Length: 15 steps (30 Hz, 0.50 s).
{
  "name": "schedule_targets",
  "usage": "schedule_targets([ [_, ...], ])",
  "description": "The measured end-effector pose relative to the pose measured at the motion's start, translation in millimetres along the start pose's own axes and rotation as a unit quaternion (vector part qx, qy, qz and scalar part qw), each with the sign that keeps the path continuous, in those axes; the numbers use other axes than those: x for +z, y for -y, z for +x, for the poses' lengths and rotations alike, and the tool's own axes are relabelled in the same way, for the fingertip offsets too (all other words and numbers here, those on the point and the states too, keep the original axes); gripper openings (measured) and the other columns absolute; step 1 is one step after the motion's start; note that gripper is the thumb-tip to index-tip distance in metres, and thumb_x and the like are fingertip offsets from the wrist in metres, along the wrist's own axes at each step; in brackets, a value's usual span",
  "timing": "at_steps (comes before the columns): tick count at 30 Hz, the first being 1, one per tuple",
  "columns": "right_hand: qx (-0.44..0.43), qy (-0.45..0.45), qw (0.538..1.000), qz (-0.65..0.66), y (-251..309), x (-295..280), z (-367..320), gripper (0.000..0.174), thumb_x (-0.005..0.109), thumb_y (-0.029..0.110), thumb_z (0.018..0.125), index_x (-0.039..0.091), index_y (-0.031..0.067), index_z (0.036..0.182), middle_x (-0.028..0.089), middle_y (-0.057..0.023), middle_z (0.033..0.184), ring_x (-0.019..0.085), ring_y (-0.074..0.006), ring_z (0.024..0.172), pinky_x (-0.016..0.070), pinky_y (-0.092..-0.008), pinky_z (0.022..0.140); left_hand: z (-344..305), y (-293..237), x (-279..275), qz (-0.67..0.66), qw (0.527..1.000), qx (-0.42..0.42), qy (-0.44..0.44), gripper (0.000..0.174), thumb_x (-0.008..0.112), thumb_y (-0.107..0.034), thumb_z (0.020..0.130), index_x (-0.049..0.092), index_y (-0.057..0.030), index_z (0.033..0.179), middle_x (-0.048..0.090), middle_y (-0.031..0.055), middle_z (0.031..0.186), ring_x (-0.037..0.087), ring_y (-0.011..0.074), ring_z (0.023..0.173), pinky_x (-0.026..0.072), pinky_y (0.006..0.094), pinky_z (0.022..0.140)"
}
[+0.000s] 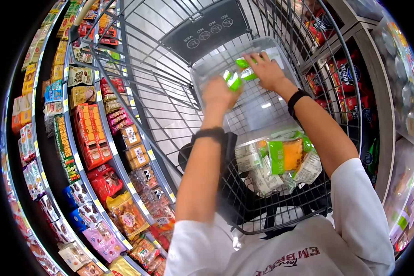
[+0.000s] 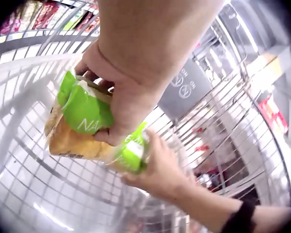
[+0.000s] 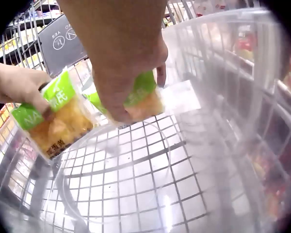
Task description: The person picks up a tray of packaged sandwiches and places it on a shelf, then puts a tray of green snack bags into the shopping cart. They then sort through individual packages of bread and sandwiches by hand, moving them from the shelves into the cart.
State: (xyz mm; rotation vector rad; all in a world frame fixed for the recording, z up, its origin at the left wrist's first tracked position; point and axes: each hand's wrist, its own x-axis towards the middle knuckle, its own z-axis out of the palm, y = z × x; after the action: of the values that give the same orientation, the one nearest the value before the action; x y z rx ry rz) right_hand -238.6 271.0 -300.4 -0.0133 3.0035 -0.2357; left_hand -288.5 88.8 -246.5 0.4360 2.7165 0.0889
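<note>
My left hand (image 1: pixel 220 94), blurred in the head view, grips a clear snack bag (image 3: pixel 63 121) with a green printed band and yellow-orange contents. In the left wrist view its thumb presses on the green part of that bag (image 2: pixel 89 111). Beside it, my right hand (image 1: pixel 269 73) holds a second bag (image 3: pixel 144 92) of the same look, the fingers bent over its top. Both bags are inside a clear plastic bin (image 1: pixel 262 117), at its far end. A white label (image 3: pixel 183 97) shows right beside the second bag.
The bin stands in a wire shopping cart (image 1: pixel 156 64) with a grey sign panel (image 1: pixel 207 32). Several more green-banded bags (image 1: pixel 285 158) lie at the cart's near end. Shelves of packaged snacks (image 1: pixel 94 133) line the left side; a rack with red packs (image 1: pixel 342 76) stands on the right.
</note>
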Motion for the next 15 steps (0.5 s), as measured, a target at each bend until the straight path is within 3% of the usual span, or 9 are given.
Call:
schedule_targets([
  [2,-0.005,-0.048,0.996,-0.081,0,18,7,0.084,0.074,0.021,0.072,0.035,0.0146,0.146,0.047,-0.0109,0.132,0.045,-0.0321,0.123,0.0477,-0.0517,0.092,-18,4,-10,-0.094,0.995,-0.005,0.015,0.076,0.078,-0.057,0.067,0.061,0.002,0.112,0.067,0.021,0.112,0.068,0.0339,0.1,0.0547,0.039,0.086],
  [4,0.013,-0.047,0.992,-0.112,2,15,15,0.068,0.075,0.024,0.071,0.05,0.0132,0.133,0.049,-0.0096,0.13,0.043,-0.031,0.125,0.0469,-0.0533,0.092,-33,9,-23,-0.106,0.994,0.004,-0.003,0.072,0.081,-0.049,0.065,0.061,0.0043,0.11,0.069,0.0238,0.105,0.068,0.0355,0.1,0.054,0.0404,0.087],
  [5,-0.001,-0.064,0.994,-0.09,9,-10,6,0.049,0.074,0.027,0.073,0.059,0.0102,0.117,0.053,-0.0097,0.126,0.051,-0.0316,0.119,0.048,-0.0488,0.093,-38,12,-28,-0.171,0.985,0.022,-0.009,0.063,0.08,-0.038,0.067,0.062,0.0036,0.11,0.069,0.023,0.103,0.069,0.0323,0.097,0.054,0.0384,0.085],
  [6,-0.002,-0.062,0.994,-0.091,9,-15,5,0.049,0.074,0.027,0.073,0.059,0.0102,0.117,0.053,-0.0097,0.126,0.051,-0.0316,0.119,0.048,-0.0488,0.093,-50,9,-36,-0.239,0.97,0.041,-0.011,0.054,0.08,-0.027,0.068,0.064,0.0029,0.11,0.07,0.0221,0.102,0.07,0.029,0.094,0.0541,0.0364,0.082],
  [8,0.045,0.015,0.995,0.09,6,-26,5,0.054,0.079,0.034,0.072,0.064,0.0071,0.116,0.064,-0.0146,0.115,0.063,-0.0326,0.103,0.0509,-0.0441,0.09,-81,7,-60,-0.411,0.907,0.095,0.01,0.042,0.073,-0.014,0.076,0.061,0.0019,0.113,0.069,0.0088,0.096,0.067,0.0187,0.086,0.0526,0.0313,0.079],
  [10,0.079,0.042,0.987,0.135,-3,-44,7,0.051,0.074,0.033,0.077,0.062,0.0039,0.117,0.066,-0.0146,0.108,0.065,-0.0316,0.099,0.0517,-0.0415,0.088,-123,4,-97,-0.569,0.815,0.031,0.105,0.049,0.072,-0.012,0.08,0.055,-0.0009,0.126,0.066,0.0076,0.107,0.066,0.0191,0.096,0.052,0.0317,0.084],
  [12,0.111,0.077,0.974,0.18,-7,-59,-11,0.049,0.07,0.032,0.082,0.059,0.0008,0.118,0.069,-0.0146,0.102,0.068,-0.0306,0.094,0.0525,-0.0388,0.087,-155,13,-111,-0.621,0.771,0.054,0.132,0.06,0.073,-0.013,0.081,0.048,-0.0007,0.134,0.062,0.009,0.117,0.062,0.02,0.105,0.0486,0.032,0.091],
  [13,0.069,0.096,0.942,0.314,-15,-70,-22,0.051,0.07,0.034,0.082,0.059,0.0002,0.119,0.07,-0.0126,0.099,0.068,-0.0258,0.094,0.0533,-0.0377,0.085,-169,19,-116,-0.672,0.721,0.075,0.154,0.071,0.074,-0.014,0.081,0.04,-0.0006,0.142,0.058,0.0104,0.126,0.057,0.0208,0.113,0.0452,0.0324,0.099],
  [15,0.034,0.121,0.858,0.498,-19,-123,-65,0.054,0.071,0.035,0.083,0.058,0.0005,0.122,0.07,-0.0081,0.098,0.067,-0.0171,0.094,0.0541,-0.0336,0.082,-190,30,-124,-0.649,0.723,0.098,0.214,0.085,0.076,-0.015,0.082,0.027,-0.0017,0.15,0.051,0.0103,0.136,0.05,0.0196,0.125,0.0401,0.0313,0.105],
])
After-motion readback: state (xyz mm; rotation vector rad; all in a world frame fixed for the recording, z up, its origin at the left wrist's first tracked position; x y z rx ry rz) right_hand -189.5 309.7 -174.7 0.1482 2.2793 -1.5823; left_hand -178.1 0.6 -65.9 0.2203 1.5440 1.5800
